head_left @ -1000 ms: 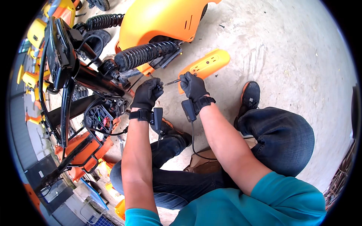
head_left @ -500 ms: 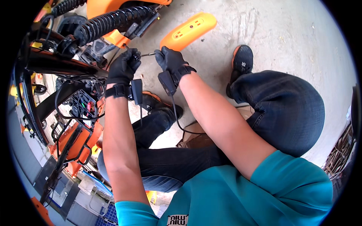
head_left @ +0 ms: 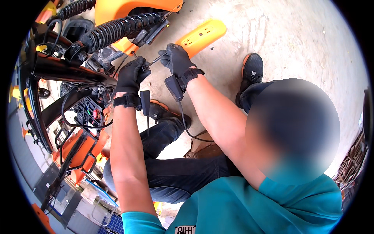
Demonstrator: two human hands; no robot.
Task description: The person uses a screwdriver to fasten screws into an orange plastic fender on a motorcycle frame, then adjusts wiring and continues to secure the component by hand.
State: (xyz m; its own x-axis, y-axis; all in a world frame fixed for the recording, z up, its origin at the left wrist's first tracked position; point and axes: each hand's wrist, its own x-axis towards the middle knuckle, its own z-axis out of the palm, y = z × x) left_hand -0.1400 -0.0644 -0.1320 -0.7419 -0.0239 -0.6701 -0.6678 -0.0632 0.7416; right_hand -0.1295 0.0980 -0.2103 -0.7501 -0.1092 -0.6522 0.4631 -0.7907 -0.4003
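Observation:
Both hands wear black gloves. My right hand pinches a thin metal rod, tilted down-left toward my left hand. The fingers of my left hand are curled at the rod's lower end, round something too small to make out. Just above them are an orange bracket and a black coil-spring shock absorber on a black vehicle frame. An oval orange panel with slots lies on the concrete floor beyond my right hand.
A large orange body panel is at the top. Cables and orange parts crowd the left side. My shoe and bent legs are below and right; cardboard lies between my legs. A blurred patch covers the lower right.
The whole view has shifted, with hands and surroundings higher and leftward than a second ago. Since half a second ago, the rod has tilted from nearly level to slanting down-left.

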